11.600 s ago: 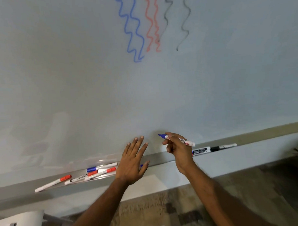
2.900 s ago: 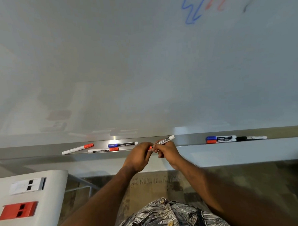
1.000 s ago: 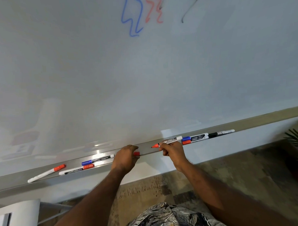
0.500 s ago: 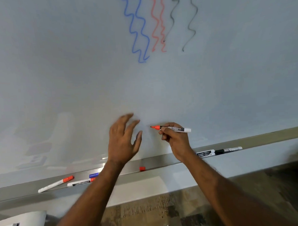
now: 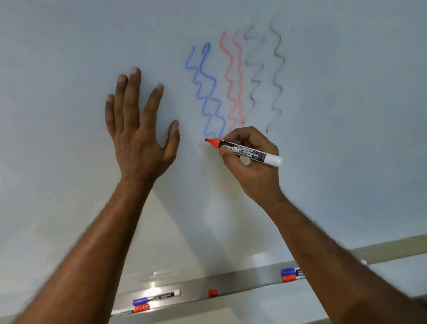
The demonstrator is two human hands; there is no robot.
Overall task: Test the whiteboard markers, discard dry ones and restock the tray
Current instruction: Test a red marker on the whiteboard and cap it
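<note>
glossy whiteboard point(image 5: 351, 108), brushed metal tray point(image 5: 248, 280)

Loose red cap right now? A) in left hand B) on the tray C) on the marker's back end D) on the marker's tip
B: the red cap sits alone on the tray; the left hand is open, and the red marker in the right hand shows a bare tip.

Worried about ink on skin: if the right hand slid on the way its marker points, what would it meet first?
Probably the thumb of the left hand, just beyond the red marker tip, though depth is unclear.
</note>
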